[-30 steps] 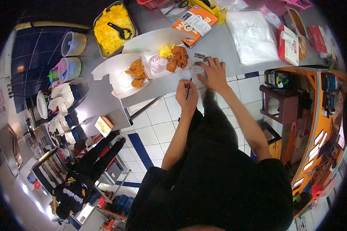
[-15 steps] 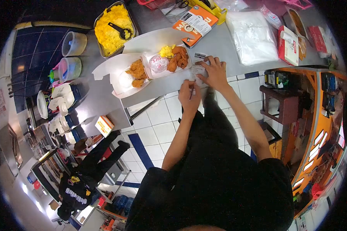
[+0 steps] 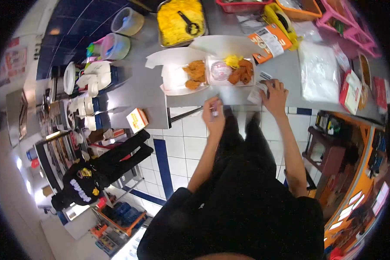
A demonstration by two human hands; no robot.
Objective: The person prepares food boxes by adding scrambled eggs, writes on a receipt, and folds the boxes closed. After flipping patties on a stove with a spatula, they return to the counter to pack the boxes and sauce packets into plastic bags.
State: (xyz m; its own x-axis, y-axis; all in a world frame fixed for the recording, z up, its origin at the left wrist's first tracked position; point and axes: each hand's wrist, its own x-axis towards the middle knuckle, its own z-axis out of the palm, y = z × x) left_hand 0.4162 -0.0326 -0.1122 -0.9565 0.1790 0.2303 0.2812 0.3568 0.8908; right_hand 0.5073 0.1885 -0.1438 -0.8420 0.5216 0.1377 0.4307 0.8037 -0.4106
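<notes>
My left hand (image 3: pixel 214 116) is closed at the counter's front edge, around what looks like a thin pen, mostly hidden by the fingers. Curled over a printed paper receipt (image 3: pixel 256 94), my right hand (image 3: pixel 274 96) has its thumb and fingers on the slip. Just behind my hands stand two open white cardboard boxes. The left box (image 3: pixel 172 79) holds fried chicken (image 3: pixel 195 73). In the right box lie a round wrapped rice portion (image 3: pixel 221 71), darker chicken pieces (image 3: pixel 242 73) and yellow scrambled egg (image 3: pixel 233 61).
A metal tray (image 3: pixel 160 37) of yellow egg with a black spoon (image 3: pixel 189 24) sits behind. An orange box (image 3: pixel 271 43), a yellow tape dispenser (image 3: pixel 286 24) and a stack of clear plastic bags (image 3: pixel 318 71) are to the right. Another person (image 3: pixel 84 182) stands at far left.
The view has shifted, so the counter's things appear farther right. My left hand has moved left, away from the receipt, while my right hand stays on it.
</notes>
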